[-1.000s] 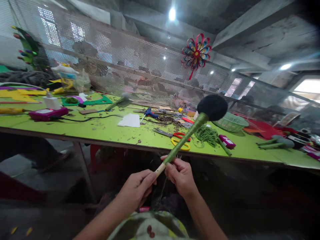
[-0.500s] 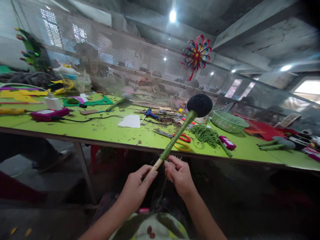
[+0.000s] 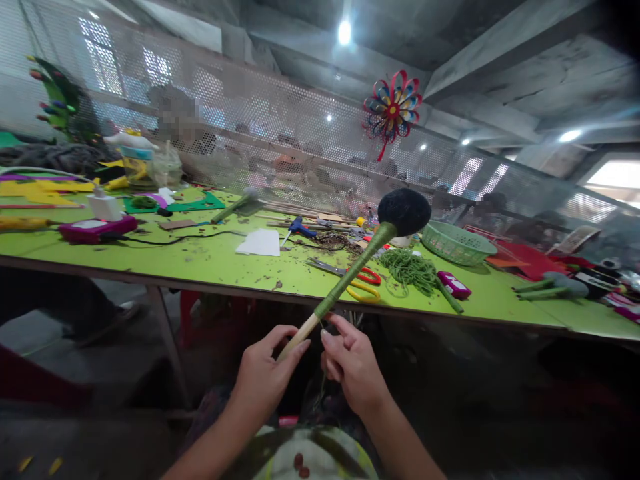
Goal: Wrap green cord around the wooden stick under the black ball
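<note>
A wooden stick (image 3: 301, 333) wrapped in green yarn (image 3: 353, 272) slants up to the right and ends in a round black fuzzy head (image 3: 405, 211). My left hand (image 3: 267, 370) is closed around the bare lower end of the stick. At the lower edge of the wrapping, my right hand (image 3: 350, 360) pinches a thin green strand (image 3: 323, 383) that hangs down below the fingers. Behind the stick, scissors (image 3: 345, 272) with red and yellow handles lie on the table, beside a heap of loose green yarn (image 3: 410, 269).
On the light green table (image 3: 190, 267) lie a white paper (image 3: 259, 242), a blue glue gun (image 3: 299, 229) and a magenta box (image 3: 97, 229) with a cable. A green basket (image 3: 459, 244) stands at the right. Along the back runs a perforated screen (image 3: 280, 133).
The stick has slid slightly within view, its black head now a little farther right. My left hand sits slightly lower and to the left; the right hand has shifted a little down and left.
</note>
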A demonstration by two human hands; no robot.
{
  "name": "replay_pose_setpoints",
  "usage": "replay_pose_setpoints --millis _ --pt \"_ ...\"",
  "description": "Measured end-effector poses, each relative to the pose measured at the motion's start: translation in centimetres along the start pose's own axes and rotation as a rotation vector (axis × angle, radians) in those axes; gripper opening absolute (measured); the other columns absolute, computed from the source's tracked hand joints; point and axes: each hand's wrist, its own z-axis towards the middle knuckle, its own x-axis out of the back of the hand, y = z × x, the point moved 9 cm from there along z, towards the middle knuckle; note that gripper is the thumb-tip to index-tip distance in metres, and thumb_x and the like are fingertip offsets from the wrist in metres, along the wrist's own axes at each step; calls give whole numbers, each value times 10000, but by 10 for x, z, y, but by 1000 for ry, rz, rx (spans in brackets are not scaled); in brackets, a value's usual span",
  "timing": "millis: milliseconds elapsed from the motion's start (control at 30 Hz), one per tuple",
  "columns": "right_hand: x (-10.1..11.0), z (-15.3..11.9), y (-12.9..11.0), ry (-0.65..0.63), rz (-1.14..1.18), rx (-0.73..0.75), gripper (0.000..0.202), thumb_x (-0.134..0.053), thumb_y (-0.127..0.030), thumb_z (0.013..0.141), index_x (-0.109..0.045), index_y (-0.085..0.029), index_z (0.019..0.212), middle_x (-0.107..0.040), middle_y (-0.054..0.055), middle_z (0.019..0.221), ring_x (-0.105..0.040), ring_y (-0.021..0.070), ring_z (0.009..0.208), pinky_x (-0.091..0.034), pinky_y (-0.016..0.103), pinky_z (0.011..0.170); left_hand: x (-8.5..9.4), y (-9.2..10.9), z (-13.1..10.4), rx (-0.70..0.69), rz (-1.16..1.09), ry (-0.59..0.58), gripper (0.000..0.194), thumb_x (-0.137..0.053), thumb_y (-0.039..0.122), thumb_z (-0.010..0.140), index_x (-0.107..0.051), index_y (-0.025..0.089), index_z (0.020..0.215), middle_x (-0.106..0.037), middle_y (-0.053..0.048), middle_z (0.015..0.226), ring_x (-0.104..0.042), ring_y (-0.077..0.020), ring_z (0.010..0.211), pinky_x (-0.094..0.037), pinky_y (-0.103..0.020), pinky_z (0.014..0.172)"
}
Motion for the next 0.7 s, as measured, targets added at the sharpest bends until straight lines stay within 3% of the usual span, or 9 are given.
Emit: replay_pose_setpoints --millis 133,233,333,467,700 --pt "6 -3 -3 70 -125 13 266 -556 -320 861 -556 -139 1056 -348 -116 405 -218 39 363 -187 184 383 3 -6 -2 32 5 47 268 -593 429 767 -633 187 875 -613 38 686 -543 -137 614 -408 -219 573" --pt "5 -7 -10 115 -265 49 222 -532 -325 866 -596 -137 964 -316 -103 434 -221 49 382 -186 190 383 2 -9 -1 20 -14 56 270 -604 406 765 -642 194 927 -665 16 781 -589 -155 692 -438 -230 635" --pt "-6 -11 -23 123 -476 185 213 -530 -282 858 -650 -146 970 -427 -51 523 -305 71 446 -272 206 435 0 -7 1 -41 -46 63 251 -590 358 782 -653 197 964 -690 -14 887 -618 -175 812 -455 -248 731" --pt "-17 -10 -33 101 -602 291 223 -514 -246 854 -690 -158 958 -563 12 671 -427 107 553 -367 237 545 -1 -10 1 -40 -76 58 237 -567 328 795 -668 195 963 -698 -24 884 -628 -182 822 -465 -252 723" --pt "12 -4 -19 142 -412 91 275 -536 -326 855 -647 -132 1015 -312 -76 490 -230 63 430 -190 202 403 -2 -15 -2 34 -88 28 268 -608 372 759 -692 175 920 -710 -34 846 -629 -200 790 -462 -268 710"
